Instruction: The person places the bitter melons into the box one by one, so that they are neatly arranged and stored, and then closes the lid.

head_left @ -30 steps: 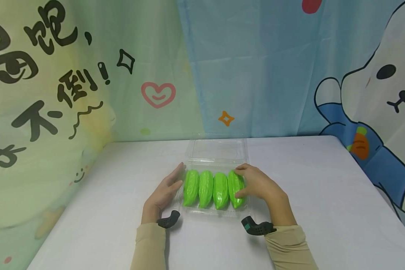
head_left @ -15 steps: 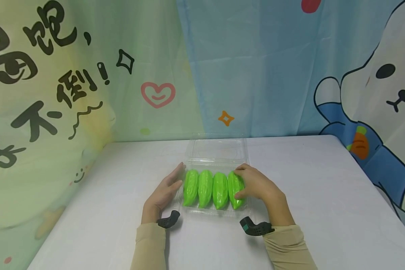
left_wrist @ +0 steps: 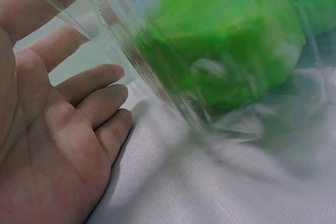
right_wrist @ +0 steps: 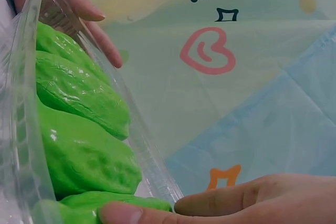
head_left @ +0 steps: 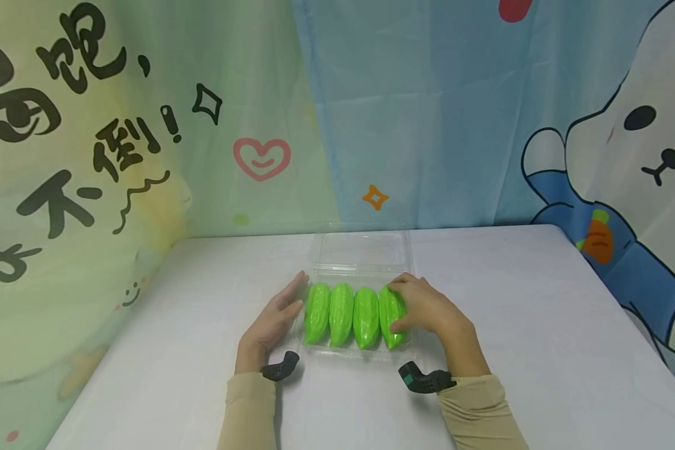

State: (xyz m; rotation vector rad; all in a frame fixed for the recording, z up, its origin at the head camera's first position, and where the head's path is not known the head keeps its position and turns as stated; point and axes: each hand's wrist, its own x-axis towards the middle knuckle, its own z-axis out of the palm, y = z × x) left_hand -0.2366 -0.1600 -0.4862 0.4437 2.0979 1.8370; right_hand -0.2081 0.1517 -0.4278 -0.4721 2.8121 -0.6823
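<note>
Several bright green, lumpy bitter melons (head_left: pixel 342 314) lie side by side in a clear plastic clamshell box (head_left: pixel 349 354), with its lid (head_left: pixel 365 249) folded back. My right hand (head_left: pixel 432 306) holds the rightmost bitter melon (head_left: pixel 390 311) across its length, thumb (right_wrist: pixel 122 213) toward the near end and fingers toward the far end. That melon is still inside the box. My left hand (head_left: pixel 274 319) lies along the box's left side, fingers straight or loosely bent. In the left wrist view, the palm faces the box wall and part of the fingers shows behind the clear plastic.
The box stands on a white-covered table (head_left: pixel 202 325). Behind it hangs a printed curtain (head_left: pixel 427 125) with lettering and a cartoon animal. Black wrist cameras (head_left: pixel 281 366) sit on both wrists, close to the tabletop.
Almost nothing moves. The head view shifts very slightly, and both hands keep their places by the box and the rightmost bitter melon.
</note>
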